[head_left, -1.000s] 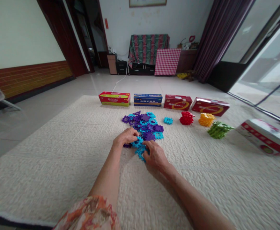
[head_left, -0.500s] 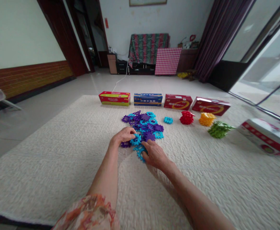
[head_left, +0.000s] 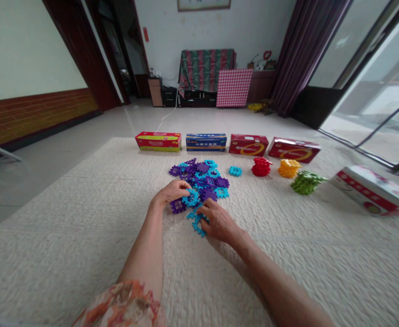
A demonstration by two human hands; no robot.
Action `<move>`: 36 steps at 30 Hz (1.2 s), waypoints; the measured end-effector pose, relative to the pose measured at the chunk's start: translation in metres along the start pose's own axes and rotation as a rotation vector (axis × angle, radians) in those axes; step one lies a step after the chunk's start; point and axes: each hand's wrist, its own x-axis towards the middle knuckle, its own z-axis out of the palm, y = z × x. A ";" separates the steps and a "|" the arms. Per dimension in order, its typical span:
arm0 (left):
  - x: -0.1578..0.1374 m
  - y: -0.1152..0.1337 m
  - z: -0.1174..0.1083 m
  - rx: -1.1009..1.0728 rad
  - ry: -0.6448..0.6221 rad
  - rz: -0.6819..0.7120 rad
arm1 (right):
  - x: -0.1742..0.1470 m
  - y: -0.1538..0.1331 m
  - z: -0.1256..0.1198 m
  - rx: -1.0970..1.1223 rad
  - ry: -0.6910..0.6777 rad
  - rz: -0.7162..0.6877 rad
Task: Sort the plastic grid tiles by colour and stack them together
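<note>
My left hand pinches a light-blue notched building piece at the near left of a mixed pile. My right hand is closed at the near end, its fingertips on another light-blue piece with a rounded opening. The pile holds several flat purple pieces and light-blue pieces, overlapping one another. A purple windowed piece lies just below my left fingers. Part of the right-hand piece is hidden behind my fingers.
A separate light-blue stack, a red stack, a yellow stack and a green stack stand to the right. Behind are a red-yellow box, a blue box and two dark-red boxes. A white-red carton sits far right.
The light-blue piece under my right hand has shifted slightly nearer to me. More of the purple windowed piece shows below my left hand. The whole view has swung a little.
</note>
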 end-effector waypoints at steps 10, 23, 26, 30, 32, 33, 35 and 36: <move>0.002 -0.002 -0.001 -0.115 0.096 -0.049 | -0.001 -0.005 -0.002 -0.097 -0.092 -0.002; 0.004 0.003 -0.001 -0.268 0.174 -0.092 | 0.000 -0.005 0.000 -0.131 -0.077 -0.012; 0.003 0.006 -0.002 -0.321 0.149 -0.105 | -0.004 0.001 -0.002 -0.021 0.025 -0.054; 0.003 0.010 -0.002 -0.406 0.128 -0.113 | -0.007 0.020 -0.015 0.146 0.266 -0.051; 0.004 0.014 0.002 -0.444 0.115 -0.119 | -0.008 0.038 -0.020 0.157 0.422 0.043; 0.005 0.017 0.005 -0.460 0.109 -0.122 | -0.009 0.049 -0.021 0.144 0.499 0.117; 0.008 0.022 0.013 -0.476 0.101 -0.122 | -0.010 0.071 -0.022 0.108 0.624 0.287; 0.009 0.025 0.017 -0.475 0.100 -0.120 | -0.011 0.081 -0.021 0.090 0.663 0.360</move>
